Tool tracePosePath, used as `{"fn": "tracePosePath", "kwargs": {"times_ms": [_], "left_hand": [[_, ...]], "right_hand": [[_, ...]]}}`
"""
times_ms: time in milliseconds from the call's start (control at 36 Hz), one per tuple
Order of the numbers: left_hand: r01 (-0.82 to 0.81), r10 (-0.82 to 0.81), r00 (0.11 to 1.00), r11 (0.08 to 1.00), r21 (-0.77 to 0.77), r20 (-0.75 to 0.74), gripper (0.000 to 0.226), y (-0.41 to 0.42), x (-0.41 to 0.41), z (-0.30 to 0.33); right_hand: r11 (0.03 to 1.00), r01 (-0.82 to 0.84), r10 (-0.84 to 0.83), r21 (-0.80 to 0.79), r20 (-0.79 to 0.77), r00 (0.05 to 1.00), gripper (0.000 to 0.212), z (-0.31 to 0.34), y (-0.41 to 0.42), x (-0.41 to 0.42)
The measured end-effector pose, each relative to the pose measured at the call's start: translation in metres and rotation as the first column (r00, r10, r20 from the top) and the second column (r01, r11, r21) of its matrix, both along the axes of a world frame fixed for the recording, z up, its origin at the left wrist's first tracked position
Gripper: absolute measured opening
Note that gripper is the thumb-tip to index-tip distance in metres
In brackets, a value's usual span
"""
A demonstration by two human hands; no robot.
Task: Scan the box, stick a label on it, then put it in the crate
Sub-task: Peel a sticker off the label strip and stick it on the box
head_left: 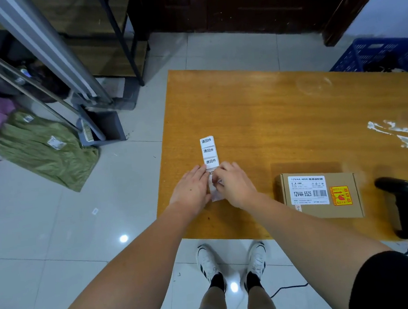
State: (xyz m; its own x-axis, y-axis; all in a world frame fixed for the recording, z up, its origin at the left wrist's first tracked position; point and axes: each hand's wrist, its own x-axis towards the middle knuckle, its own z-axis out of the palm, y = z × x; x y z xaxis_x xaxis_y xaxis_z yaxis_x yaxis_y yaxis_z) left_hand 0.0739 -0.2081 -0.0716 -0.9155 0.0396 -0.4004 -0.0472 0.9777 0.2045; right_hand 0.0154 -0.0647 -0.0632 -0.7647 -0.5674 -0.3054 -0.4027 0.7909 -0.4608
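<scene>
Both my hands are on the label strip (pixel 209 153) at the near left part of the wooden table (pixel 256 114). My left hand (pixel 192 189) lies palm-down, fingers pressed on the strip's near end, pinning it flat. My right hand (pixel 235 185) has its fingertips curled in against the same end, pinching at a label there — whether one is actually lifted off the backing I cannot tell, my fingers cover it. The far part of the strip runs away from me with three white labels showing, each printed with black characters.

The box (pixel 322 194) sits flat on the table to the right of my hands, well apart from them, near the table's near edge. Brown cardboard, a white printed label with a barcode on top and a yellow-red sticker just right of that. Nobody touching it.

The scanner (pixel 405 203) — black, handheld — lies on the table just right of the box, handle toward me, its cable dropping off the near edge.

The blue crate (pixel 378 56) stands on the floor past the table's far right corner, partly cut off by the frame edge.

White tape residue (pixel 392 131) marks the tabletop far right. My white shoes (pixel 233 261) show on the tiled floor below the table edge.
</scene>
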Motion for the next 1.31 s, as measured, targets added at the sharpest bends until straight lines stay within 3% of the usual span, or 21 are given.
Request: {"fn": "tracePosePath", "kwargs": {"times_ms": [56,167,389,444,556,611,778,1000,1306], "left_hand": [[0.002,-0.002,1.000,1.000,-0.010,0.002,0.079,0.001,-0.001,0.001],[0.020,-0.020,1.000,0.999,-0.040,0.015,0.074,0.007,-0.008,0.013],[0.070,-0.073,0.997,0.989,-0.131,-0.025,0.047,0.018,-0.019,0.047],[0.043,-0.043,0.999,0.997,-0.066,-0.001,0.048,0.024,-0.022,0.060],[-0.068,0.060,0.997,0.966,0.251,0.040,0.044,0.055,-0.031,0.095],[-0.086,0.070,0.996,0.945,0.315,0.060,0.042,0.073,-0.034,0.108],[-0.090,0.084,0.996,0.933,0.350,0.032,0.023,0.090,-0.035,0.108],[-0.253,0.247,0.966,0.849,0.464,0.075,0.023,0.152,-0.049,0.119],[-0.302,0.273,0.953,0.830,0.469,0.132,0.029,0.244,-0.070,0.119]], "right_hand": [[1.000,0.023,-0.023,-0.014,-0.002,1.000,0.006,0.005,0.003,-0.002],[0.975,0.193,-0.171,-0.110,0.182,0.968,0.008,0.022,0.013,-0.004],[0.919,0.363,-0.310,-0.155,0.286,0.907,0.017,0.060,0.051,-0.010],[0.910,0.388,-0.333,-0.142,0.307,0.892,0.020,0.069,0.060,-0.008],[0.887,0.439,-0.385,-0.144,0.295,0.875,0.021,0.093,0.087,-0.008],[0.874,0.462,-0.408,-0.154,0.284,0.867,0.021,0.100,0.099,-0.007],[0.841,0.503,-0.432,-0.199,0.312,0.846,0.029,0.099,0.109,-0.005],[0.670,0.691,-0.499,-0.272,0.523,0.691,0.016,0.110,0.183,-0.022],[0.583,0.762,-0.509,-0.283,0.603,0.614,0.017,0.112,0.273,-0.041]]}}
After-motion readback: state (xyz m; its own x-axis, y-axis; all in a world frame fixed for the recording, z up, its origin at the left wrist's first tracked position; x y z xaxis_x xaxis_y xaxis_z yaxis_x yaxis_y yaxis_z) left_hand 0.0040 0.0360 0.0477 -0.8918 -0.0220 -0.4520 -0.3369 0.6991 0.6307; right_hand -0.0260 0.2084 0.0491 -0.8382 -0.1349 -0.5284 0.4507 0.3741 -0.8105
